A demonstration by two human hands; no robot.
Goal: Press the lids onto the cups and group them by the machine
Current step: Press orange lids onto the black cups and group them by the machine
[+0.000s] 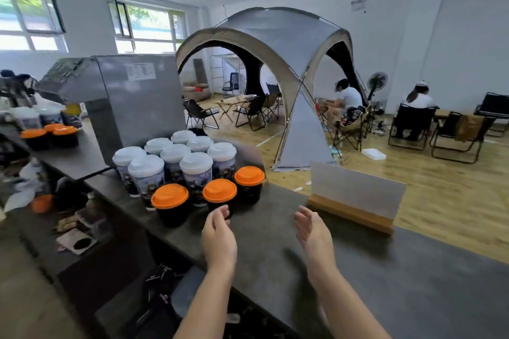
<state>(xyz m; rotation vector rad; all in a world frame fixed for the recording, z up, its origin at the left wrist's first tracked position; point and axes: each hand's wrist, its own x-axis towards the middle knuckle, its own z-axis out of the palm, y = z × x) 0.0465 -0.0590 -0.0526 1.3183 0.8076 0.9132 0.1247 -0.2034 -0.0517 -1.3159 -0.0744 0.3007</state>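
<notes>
Several tall printed cups with white lids (173,161) stand packed together on the dark counter (275,228), right beside the grey steel machine (137,102). In front of them are three short black cups with orange lids: one at the left (170,197), one in the middle (219,191), one at the right (249,177). My left hand (219,237) hovers just before the middle orange-lidded cup, fingers loosely curved and holding nothing. My right hand (312,231) is held out over the counter further right, palm turned inward, fingers relaxed and empty.
A white card in a wooden stand (355,198) sits on the counter at the right. More orange-lidded cups (49,135) stand left of the machine. A lower shelf (68,228) holds clutter. Behind the counter are a tent (278,69), folding chairs and two seated people.
</notes>
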